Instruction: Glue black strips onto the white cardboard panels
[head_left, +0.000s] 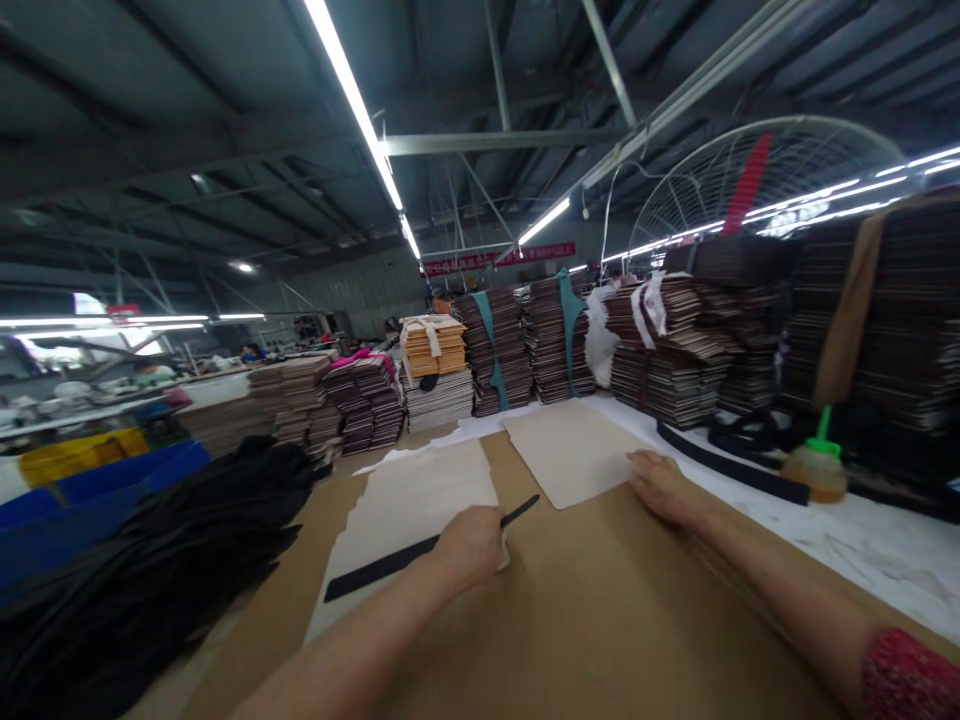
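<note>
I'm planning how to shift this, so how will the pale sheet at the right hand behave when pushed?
The pale sheet looks thin, so it's probably light. Lying flat over the smooth-looking brown surface, it may slide easily. With no wrinkles showing, it might stay fairly flat.

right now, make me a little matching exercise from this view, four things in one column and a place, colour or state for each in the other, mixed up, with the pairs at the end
Things
1. left hand
2. right hand
3. bottle
4. blue bin

Places, colours and states
A. green at the top, amber below
B. far left, beside the black cloth
C. closed around a black strip
D. fingers at the edge of the right-hand pale sheet

Right pairs: 1-C, 2-D, 3-A, 4-B
</note>
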